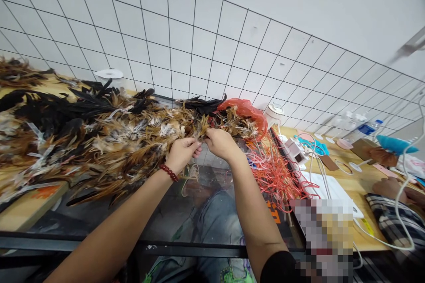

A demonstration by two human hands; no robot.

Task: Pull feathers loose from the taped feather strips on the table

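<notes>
A big heap of brown, black and white feathers (99,141) covers the worktop in front of me. My left hand (182,152), with a red bead bracelet on its wrist, pinches into the feathers at the heap's right end. My right hand (219,142) is close beside it, fingers curled round a small tuft of brown feathers (202,130). Both hands meet just above a glass tabletop (186,212). A red plastic bag (247,112) lies right behind my right hand.
A tangle of red strings (275,172) lies to the right. Beyond it are a white jar (274,115), white cables (315,168), a water bottle (365,130) and another person's hand and checked sleeve (395,212). A wire grid (199,53) backs the worktop.
</notes>
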